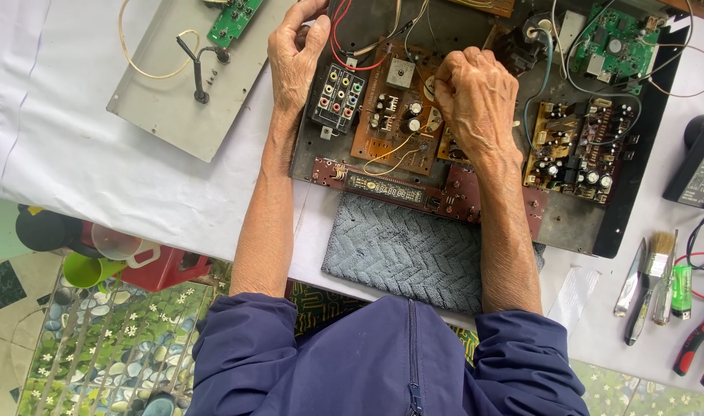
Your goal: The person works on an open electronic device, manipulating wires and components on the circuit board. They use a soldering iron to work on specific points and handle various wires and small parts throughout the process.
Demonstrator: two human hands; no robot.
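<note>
An opened electronics chassis (pixel 575 227) lies on the white-covered table with several circuit boards inside. My left hand (pixel 294 58) grips the chassis's left edge, just above a black block of coloured connector jacks (pixel 338 96). My right hand (pixel 475 96) is curled over the brown circuit board (pixel 394 135) near its right side, fingers bent down among the components; what the fingertips hold is hidden. A long dark display board (pixel 387 187) lies along the chassis's front edge. A green circuit board (pixel 614 46) sits at the back right.
A grey metal cover (pixel 167 115) with a small green board (pixel 232 19) lies at the left. A grey textured mat (pixel 402 250) lies in front of the chassis. A brush (pixel 660 266), a green lighter (pixel 682 289), red-handled pliers (pixel 695 347) and a black meter (pixel 698 166) sit at the right.
</note>
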